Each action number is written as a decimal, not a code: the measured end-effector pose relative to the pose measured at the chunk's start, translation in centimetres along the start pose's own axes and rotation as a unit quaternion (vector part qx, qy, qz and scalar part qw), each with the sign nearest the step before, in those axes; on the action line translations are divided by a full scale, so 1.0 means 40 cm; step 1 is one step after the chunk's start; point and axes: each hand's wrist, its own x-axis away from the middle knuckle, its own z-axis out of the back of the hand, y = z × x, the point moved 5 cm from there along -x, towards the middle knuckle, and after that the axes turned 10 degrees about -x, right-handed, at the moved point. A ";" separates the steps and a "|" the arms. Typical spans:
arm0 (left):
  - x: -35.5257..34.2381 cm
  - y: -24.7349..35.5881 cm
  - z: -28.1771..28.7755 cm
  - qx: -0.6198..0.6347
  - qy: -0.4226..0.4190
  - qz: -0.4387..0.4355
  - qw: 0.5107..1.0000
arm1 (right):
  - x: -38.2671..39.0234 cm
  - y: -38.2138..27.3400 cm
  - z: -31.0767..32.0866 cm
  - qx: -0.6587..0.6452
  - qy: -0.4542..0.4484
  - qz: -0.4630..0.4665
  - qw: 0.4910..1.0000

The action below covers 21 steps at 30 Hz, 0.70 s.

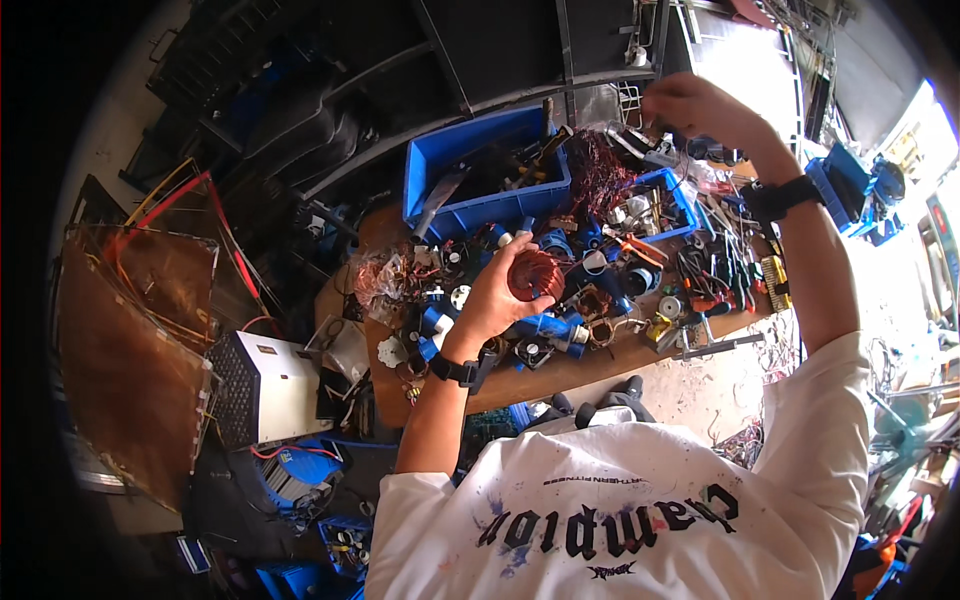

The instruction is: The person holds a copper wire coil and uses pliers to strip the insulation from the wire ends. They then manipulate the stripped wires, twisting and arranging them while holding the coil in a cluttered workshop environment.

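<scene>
While left hand (488,305) holds reddish round part (536,276) between thumb (541,304) and fingers (517,246), right hand (688,105) raised, cannot tell its finger spread.

Blue bin (500,211) blocks far L-ctr, tools (738,275) crowd R side, slim free strip, bench (500,385) nr edge

I've got a workbench (560,377) mid-view. Big bin (505,208) at its back, tools inside; small tray (684,203) to the bin's right, wire bundle (598,178) between them. Pliers (725,272) on the right end. Metal case (287,385) left of the bench. Left hand (492,300) over the middle, around a coil (536,276); right hand (690,105) beyond the tray.
</scene>
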 end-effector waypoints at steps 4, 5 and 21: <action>0.014 0.027 0.004 0.133 0.076 -0.001 0.988 | 0.012 0.079 0.017 -0.128 0.083 -0.009 0.988; 0.018 0.026 0.005 0.126 0.070 -0.001 0.989 | 0.014 0.078 0.008 -0.133 0.108 -0.008 0.985; 0.031 -0.036 0.035 0.599 0.268 0.097 0.748 | 0.058 0.322 0.075 -0.673 0.344 0.232 0.612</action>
